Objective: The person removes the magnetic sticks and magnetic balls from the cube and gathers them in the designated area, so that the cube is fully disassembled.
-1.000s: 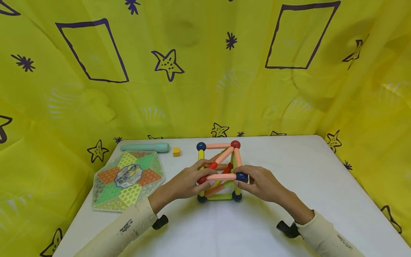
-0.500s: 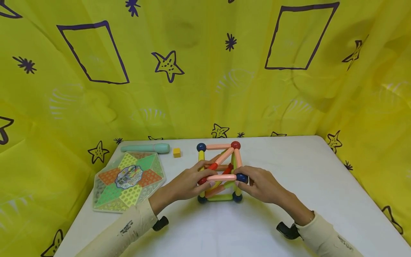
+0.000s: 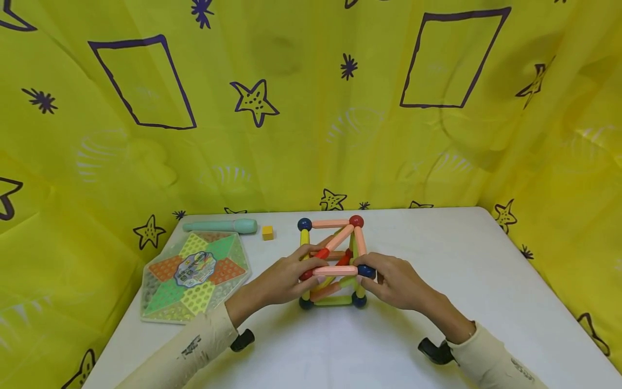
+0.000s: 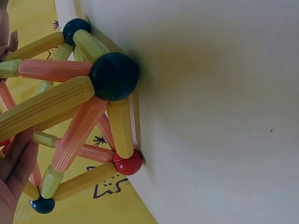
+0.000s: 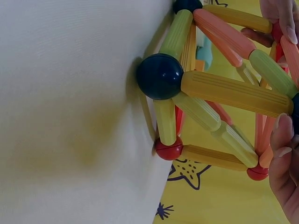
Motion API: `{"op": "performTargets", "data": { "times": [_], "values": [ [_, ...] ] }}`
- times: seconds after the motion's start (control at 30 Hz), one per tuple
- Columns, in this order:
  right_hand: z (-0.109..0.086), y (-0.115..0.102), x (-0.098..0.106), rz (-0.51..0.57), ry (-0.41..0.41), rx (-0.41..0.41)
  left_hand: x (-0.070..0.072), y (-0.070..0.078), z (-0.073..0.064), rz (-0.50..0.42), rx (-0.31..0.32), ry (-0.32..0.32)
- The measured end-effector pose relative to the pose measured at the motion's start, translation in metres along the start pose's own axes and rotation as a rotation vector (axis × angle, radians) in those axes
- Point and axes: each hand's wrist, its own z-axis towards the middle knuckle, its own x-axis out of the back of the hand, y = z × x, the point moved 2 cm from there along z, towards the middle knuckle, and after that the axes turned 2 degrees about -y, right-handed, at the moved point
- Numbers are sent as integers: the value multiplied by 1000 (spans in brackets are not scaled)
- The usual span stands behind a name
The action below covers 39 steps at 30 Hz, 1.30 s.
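Note:
A box-shaped frame of magnetic sticks and balls stands on the table, with a pink stick (image 3: 335, 270) along its top front edge. My left hand (image 3: 279, 278) grips the front left top corner, thumb and fingers about the red ball (image 3: 306, 274), which they partly cover. On the other side my right hand (image 3: 400, 278) pinches the dark blue ball (image 3: 366, 271) at the front right top corner. Two lower blue balls, one of them this blue ball (image 4: 114, 76) in the left wrist view, rest on the table. In the right wrist view, fingertips (image 5: 282, 135) touch the corner beside a yellow stick (image 5: 236, 93).
A hexagonal board (image 3: 228, 270) with coloured triangles lies on the table (image 3: 466, 265) at the left. Behind it are a mint-green stick-like object (image 3: 221, 226) and a small yellow cube (image 3: 268, 233). Yellow patterned cloth (image 3: 311, 151) hangs at the back and sides.

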Motion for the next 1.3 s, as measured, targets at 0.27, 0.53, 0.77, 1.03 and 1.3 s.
{"op": "performTargets", "data": {
  "times": [0.27,0.53,0.77,1.03,1.3],
  "values": [
    [0,0,-2,13,22,30,0,0,-1,-2,1,8],
    [-1,0,-2,-28,44,37,0,0,-1,4,-31,4],
    [-2,0,-1,7,11,-9,0,0,-1,-7,-53,4],
    [1,0,0,57,-15,-46,-1,0,-1,9,-65,27],
    [1,1,3,156,-83,-73,1,0,-1,-11,-59,14]
  ]
}}
